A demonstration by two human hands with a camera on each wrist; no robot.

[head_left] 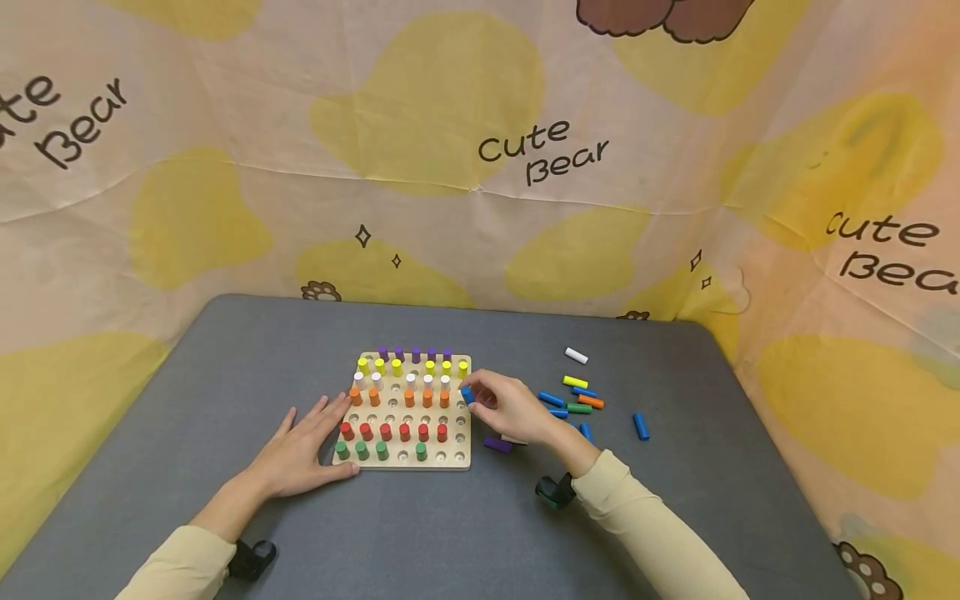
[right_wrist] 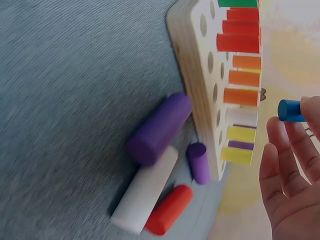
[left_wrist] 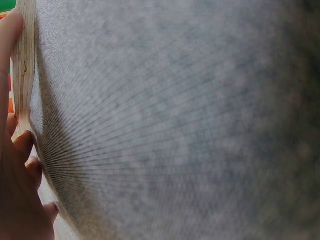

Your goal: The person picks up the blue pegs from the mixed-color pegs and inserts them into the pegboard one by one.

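A pale wooden pegboard (head_left: 401,468) lies on the grey table, with rows of purple, yellow, white, orange, red and green pegs standing in it. Between the orange and red rows, a row of holes shows bare. My left hand (head_left: 296,454) rests along the board's left side, fingers extended, thumb at the near corner; the left wrist view catches part of these fingers (left_wrist: 22,175) by the wooden edge. Over the board's right edge, my right hand (head_left: 517,408) pinches a blue peg (head_left: 468,396) between thumb and fingertips. The same blue peg (right_wrist: 290,110) appears tilted above the standing pegs.
Right of the board lie loose pegs: a white peg (head_left: 577,356), a yellow peg (head_left: 575,382), an orange peg (head_left: 591,402), a green peg (head_left: 579,408) and several blue ones, one (head_left: 641,426) farther right. Purple (right_wrist: 160,129), white (right_wrist: 145,190) and red (right_wrist: 169,210) pegs lie by the board's side.
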